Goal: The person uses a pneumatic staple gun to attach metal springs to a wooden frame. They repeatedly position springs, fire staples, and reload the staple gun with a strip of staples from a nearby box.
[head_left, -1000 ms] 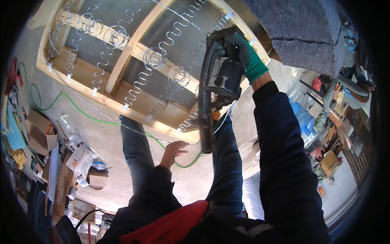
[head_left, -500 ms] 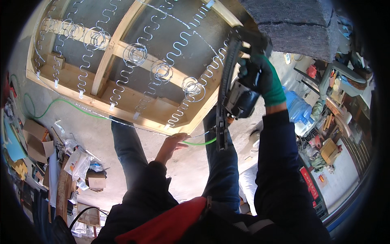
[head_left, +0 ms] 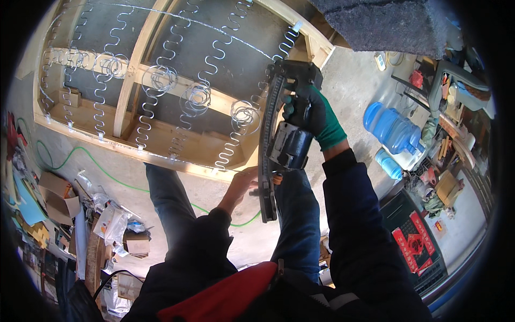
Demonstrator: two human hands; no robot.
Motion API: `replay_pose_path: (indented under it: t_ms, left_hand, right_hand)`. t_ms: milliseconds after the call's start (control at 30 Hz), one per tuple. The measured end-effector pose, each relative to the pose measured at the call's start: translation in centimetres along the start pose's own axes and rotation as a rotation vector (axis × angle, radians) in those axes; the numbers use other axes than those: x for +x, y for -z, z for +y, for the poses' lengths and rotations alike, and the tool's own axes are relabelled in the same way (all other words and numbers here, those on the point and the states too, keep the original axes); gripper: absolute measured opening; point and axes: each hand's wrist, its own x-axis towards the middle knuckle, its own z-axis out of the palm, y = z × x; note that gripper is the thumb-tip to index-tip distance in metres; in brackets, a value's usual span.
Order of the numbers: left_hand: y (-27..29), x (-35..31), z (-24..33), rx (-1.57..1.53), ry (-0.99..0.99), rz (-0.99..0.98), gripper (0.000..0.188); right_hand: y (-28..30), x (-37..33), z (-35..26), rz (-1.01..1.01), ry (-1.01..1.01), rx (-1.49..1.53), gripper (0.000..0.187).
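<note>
My right hand (head_left: 311,110), in a green and black glove, is closed round the handle of a black pneumatic nail gun (head_left: 289,144) with a long ribbed magazine. The gun is over the right near corner of a wooden seat frame (head_left: 206,170). Several zigzag springs (head_left: 145,126) cross the frame, with wire coils (head_left: 161,79) on its middle rail. My bare left hand (head_left: 241,187) is at the frame's near corner, fingers curled. The gun's magazine partly covers its fingertips, so what they pinch is hidden. A pale twisted cord (head_left: 214,30) runs across the springs.
A green air hose (head_left: 88,155) trails over the floor and passes by my legs. Boxes (head_left: 58,198) and scraps lie at left. Blue water bottles (head_left: 391,129) and clutter stand at right. A grey fabric-covered piece (head_left: 381,24) juts in at the far right.
The nail gun has moved left and nearer with my right hand, across the frame's corner. My left hand has shifted slightly right and its fingers have curled. The view has shifted too.
</note>
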Motion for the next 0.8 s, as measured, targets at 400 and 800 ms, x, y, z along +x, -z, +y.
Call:
replay_pose_path:
  t_ms: [400, 800]
  left_hand:
    - [0.8, 1.2, -1.5, -0.06, -0.102, 0.124, 0.041]
    - [5.2, 1.4, -6.0, -0.018, -0.023, 0.294, 0.037]
  right_hand:
    - [-0.4, 2.6, -2.2, 0.056, -0.088, 0.181, 0.027]
    - [-0.7, 3.1, -3.1, 0.115, -0.037, 0.062, 0.023]
